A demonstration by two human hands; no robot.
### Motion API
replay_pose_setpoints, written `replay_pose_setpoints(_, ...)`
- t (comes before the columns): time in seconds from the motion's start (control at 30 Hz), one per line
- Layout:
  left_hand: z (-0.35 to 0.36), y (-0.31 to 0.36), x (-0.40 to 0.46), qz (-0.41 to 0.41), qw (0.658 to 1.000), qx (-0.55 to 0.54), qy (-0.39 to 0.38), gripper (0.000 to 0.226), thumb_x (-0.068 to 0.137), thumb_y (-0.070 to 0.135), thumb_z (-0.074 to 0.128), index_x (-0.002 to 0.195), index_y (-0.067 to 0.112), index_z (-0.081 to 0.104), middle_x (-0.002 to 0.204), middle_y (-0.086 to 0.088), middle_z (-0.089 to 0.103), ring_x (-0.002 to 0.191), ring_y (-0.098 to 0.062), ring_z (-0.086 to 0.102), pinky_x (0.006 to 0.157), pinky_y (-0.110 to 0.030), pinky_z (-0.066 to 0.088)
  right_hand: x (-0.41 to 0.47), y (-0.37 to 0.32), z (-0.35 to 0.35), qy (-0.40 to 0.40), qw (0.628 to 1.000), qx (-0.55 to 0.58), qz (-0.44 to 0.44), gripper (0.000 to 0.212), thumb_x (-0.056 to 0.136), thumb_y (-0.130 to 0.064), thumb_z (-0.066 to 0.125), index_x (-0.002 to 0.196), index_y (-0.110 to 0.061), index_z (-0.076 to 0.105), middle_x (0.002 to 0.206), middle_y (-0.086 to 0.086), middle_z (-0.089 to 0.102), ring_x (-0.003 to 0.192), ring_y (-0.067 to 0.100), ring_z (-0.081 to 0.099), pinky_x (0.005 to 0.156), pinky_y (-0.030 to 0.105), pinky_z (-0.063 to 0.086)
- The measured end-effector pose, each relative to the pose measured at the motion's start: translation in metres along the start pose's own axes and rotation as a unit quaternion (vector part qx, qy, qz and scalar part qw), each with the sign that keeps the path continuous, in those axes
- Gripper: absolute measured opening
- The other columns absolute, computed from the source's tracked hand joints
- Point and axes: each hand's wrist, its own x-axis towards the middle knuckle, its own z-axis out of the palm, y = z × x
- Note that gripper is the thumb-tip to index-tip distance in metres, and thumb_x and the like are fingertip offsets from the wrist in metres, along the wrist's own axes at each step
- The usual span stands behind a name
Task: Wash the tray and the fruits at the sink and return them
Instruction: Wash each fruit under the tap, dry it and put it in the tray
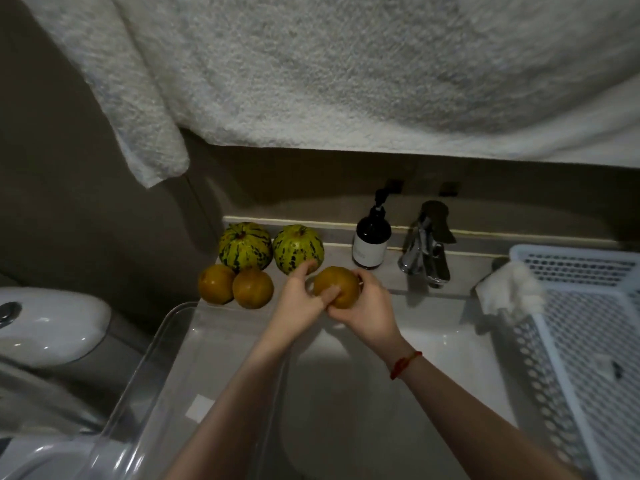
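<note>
1. Both hands are up over the sink (pixel 433 341), working one orange fruit (pixel 337 284) between them.
2. The right hand (pixel 367 306) cups that fruit from the right, fingers curled around it.
3. The left hand (pixel 301 299) pinches it from the left, thumb pressed on its front, forefinger stretched toward a melon (pixel 298 247).
4. Two more orange fruits (pixel 235 285) sit on the counter, with two striped melons just behind.
5. The clear tray (pixel 145 368) leans at the sink's left edge.
6. A white basket (pixel 588 323) rests on the right, near the tap (pixel 426 251).
</note>
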Motion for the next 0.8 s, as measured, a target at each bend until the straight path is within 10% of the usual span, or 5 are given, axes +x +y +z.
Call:
replay_pose_setpoints(0.2,0.047,0.011,-0.01,-0.078,0.994,-0.06,-0.049,0.068,0.072,0.018,0.081,0.131,0.019,0.048,0.115,-0.006,0.054,0.102,-0.021,0.057,0.09,-0.041,0.052,-0.027,0.021,-0.032,0.01,0.999,-0.046,0.001,0.075,0.06,-0.028,0.082,0.124,-0.008,0.051,0.117,0.008,0.056,0.111,0.021,0.05,0.091,0.024,0.04)
replay_pose_setpoints(0.4,0.074,0.002,-0.018,-0.142,0.969,-0.195,-0.053,0.054,0.065,0.006,0.083,0.111,0.019,0.058,0.086,-0.009,0.066,0.058,-0.01,0.065,0.045,-0.017,0.046,-0.039,0.026,-0.079,-0.096,0.994,-0.045,0.029,0.065,0.067,-0.032,0.082,0.123,-0.018,0.051,0.108,-0.007,0.054,0.1,0.01,0.055,0.074,0.007,0.037)
replay_pose_setpoints(0.53,0.085,-0.001,-0.013,-0.144,0.976,-0.165,-0.023,0.058,0.059,0.011,0.088,0.107,0.023,0.059,0.1,-0.009,0.063,0.08,-0.02,0.063,0.052,-0.022,0.051,-0.026,0.004,-0.141,-0.119,0.983,0.065,0.122,0.007,0.09,-0.013,0.058,0.093,-0.016,0.063,0.081,-0.004,0.059,0.064,0.001,0.052,0.053,0.009,0.042)
replay_pose_setpoints(0.8,0.104,0.006,-0.005,-0.115,0.984,-0.135,-0.023,0.062,0.054,0.008,0.089,0.104,0.026,0.057,0.105,-0.006,0.057,0.097,-0.025,0.059,0.089,-0.046,0.053,0.025,-0.018,-0.152,-0.053,0.931,0.245,0.266,0.032,0.094,0.002,0.027,0.075,-0.004,0.052,0.063,0.008,0.051,0.036,0.007,0.038,0.031,0.014,0.027)
